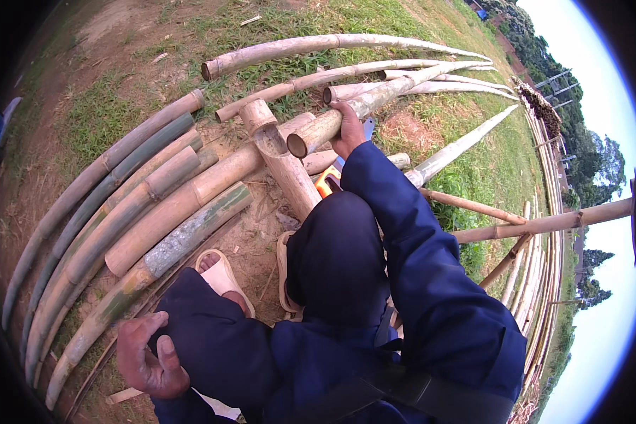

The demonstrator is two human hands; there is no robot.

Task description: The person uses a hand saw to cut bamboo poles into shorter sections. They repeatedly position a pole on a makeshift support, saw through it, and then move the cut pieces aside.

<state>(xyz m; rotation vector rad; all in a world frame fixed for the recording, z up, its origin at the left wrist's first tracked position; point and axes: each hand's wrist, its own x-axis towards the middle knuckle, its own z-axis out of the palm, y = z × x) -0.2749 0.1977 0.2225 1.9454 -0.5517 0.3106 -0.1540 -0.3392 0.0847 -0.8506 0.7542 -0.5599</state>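
Observation:
My right hand (pixel 348 133) is wrapped round a long bamboo pole (pixel 383 97) close to its cut end. The hollow end faces me, beside a notched bamboo post (pixel 290 172) that stands tilted between the bamboo stacks. Whether pole and post touch, I cannot tell. Just below my right wrist lies a saw with an orange handle (pixel 324 183), partly hidden by my knee and sleeve. At the lower left, my left hand (pixel 152 359) is held by my left knee, empty, its fingers loosely bent and apart from the thumb.
Several cut bamboo lengths (pixel 138 201) lie side by side at the left. Further poles (pixel 283 52) stretch away across the grass at the top. A bamboo frame (pixel 544 225) crosses at the right, with long poles behind it. My sandalled feet (pixel 226 279) are on bare soil.

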